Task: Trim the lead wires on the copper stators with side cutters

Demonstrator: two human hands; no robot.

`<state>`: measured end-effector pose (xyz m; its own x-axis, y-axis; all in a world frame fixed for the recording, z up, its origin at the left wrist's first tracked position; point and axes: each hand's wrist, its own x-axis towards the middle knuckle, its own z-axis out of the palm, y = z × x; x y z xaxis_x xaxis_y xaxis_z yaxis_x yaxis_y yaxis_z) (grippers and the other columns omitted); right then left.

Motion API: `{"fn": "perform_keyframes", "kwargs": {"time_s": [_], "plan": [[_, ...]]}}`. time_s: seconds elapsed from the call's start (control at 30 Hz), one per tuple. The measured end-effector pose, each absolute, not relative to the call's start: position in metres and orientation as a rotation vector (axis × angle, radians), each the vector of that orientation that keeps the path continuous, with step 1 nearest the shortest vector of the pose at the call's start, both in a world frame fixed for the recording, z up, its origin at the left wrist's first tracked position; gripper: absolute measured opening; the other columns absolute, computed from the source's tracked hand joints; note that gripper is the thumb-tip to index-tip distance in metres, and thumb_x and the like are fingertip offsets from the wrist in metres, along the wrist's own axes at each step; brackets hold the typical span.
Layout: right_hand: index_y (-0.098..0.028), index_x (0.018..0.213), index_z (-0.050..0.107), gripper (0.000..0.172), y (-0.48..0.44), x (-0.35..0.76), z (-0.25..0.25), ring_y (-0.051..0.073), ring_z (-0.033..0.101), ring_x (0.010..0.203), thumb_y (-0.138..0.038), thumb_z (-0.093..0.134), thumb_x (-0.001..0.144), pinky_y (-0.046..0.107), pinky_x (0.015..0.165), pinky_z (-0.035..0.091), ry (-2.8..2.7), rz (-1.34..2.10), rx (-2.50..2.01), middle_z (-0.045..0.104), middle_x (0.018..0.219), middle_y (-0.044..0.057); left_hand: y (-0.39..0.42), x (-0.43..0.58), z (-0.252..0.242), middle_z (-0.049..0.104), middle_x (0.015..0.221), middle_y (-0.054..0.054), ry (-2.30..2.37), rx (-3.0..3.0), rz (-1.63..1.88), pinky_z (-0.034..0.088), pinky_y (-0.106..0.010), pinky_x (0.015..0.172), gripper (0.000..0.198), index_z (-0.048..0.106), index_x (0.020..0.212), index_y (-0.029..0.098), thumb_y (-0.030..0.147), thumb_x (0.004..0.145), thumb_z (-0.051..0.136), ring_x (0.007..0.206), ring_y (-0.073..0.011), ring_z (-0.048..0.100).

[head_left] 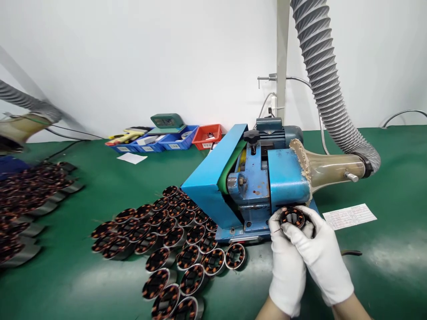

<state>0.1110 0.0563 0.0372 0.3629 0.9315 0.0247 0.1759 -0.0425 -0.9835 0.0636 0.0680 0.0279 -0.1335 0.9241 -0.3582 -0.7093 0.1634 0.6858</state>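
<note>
Both my hands wear white gloves and together grip one round motor stator (292, 218) with copper windings, held close to the front of a blue belt-sander machine (247, 186). My left hand (285, 266) cups the stator from below and the left. My right hand (320, 258) wraps it from the right, fingers curled over its rim. A pile of several similar stators (173, 249) lies on the green table (83, 275) to the left of my hands.
A grey ribbed extraction hose (323, 80) runs into a clear funnel (333, 168) on the machine's right. A paper slip (349, 216) lies right of my hands. Blue and red bins (180, 138) stand at the back. More stators (23, 200) are heaped at far left.
</note>
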Motion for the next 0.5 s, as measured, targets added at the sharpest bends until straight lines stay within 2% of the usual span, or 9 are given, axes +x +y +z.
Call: {"fn": "perform_keyframes", "kwargs": {"time_s": [0.07,0.2,0.3,0.37,0.43,0.5], "plan": [[-0.02,0.097,0.065,0.034,0.05,0.111,0.038,0.029,0.064,0.096,-0.031,0.07,0.065,0.045,0.09,0.047,-1.03,0.859,-1.508,0.071,0.099,0.009,0.06,0.061,0.025,0.069,0.083,-0.002,0.937,0.3,1.446,0.057,-0.032,0.07,0.036,0.05,0.087,0.026,0.041,0.059,0.068,0.076,-0.0191,0.07],[-0.025,0.091,0.069,0.036,0.022,0.11,0.037,0.027,0.067,0.091,-0.021,0.071,0.055,0.036,0.081,0.054,-0.889,1.086,-1.38,0.074,0.094,0.005,0.031,0.038,0.003,0.067,0.094,-0.003,1.114,0.627,1.451,0.055,-0.029,0.076,0.043,0.057,0.094,0.026,0.029,0.057,0.078,0.085,-0.0194,0.068],[-0.028,0.083,0.073,0.029,0.005,0.112,0.039,0.023,0.069,0.085,-0.018,0.07,0.056,0.028,0.075,0.055,-0.885,1.138,-1.183,0.074,0.09,0.002,0.018,0.017,-0.01,0.066,0.093,-0.004,1.156,0.858,1.419,0.054,-0.035,0.083,0.019,0.061,0.091,0.025,0.035,0.075,0.065,0.088,-0.0206,0.066],[-0.028,0.075,0.075,0.022,0.003,0.115,0.041,0.019,0.068,0.079,-0.014,0.072,0.058,0.024,0.072,0.054,-0.964,0.997,-1.179,0.073,0.082,0.001,0.014,0.01,-0.011,0.066,0.09,-0.006,1.158,0.924,1.381,0.054,-0.037,0.084,0.016,0.063,0.088,0.024,0.036,0.077,0.062,0.087,-0.0213,0.066],[-0.026,0.065,0.074,0.015,0.005,0.119,0.042,0.017,0.066,0.068,-0.012,0.074,0.06,0.022,0.065,0.053,-0.985,0.905,-1.192,0.071,0.069,0.0,0.008,0.008,-0.007,0.065,0.094,-0.007,1.156,1.015,1.381,0.052,-0.038,0.088,0.028,0.063,0.09,0.025,0.034,0.066,0.074,0.092,-0.0232,0.065],[-0.022,0.059,0.071,0.008,0.01,0.124,0.042,0.015,0.063,0.056,-0.017,0.077,0.062,0.022,0.054,0.051,-0.899,1.017,-1.129,0.067,0.058,0.001,-0.001,0.012,0.0,0.064,0.097,-0.006,1.135,1.08,1.386,0.055,-0.038,0.083,0.045,0.059,0.099,0.027,0.032,0.059,0.078,0.091,-0.0238,0.065]]}}
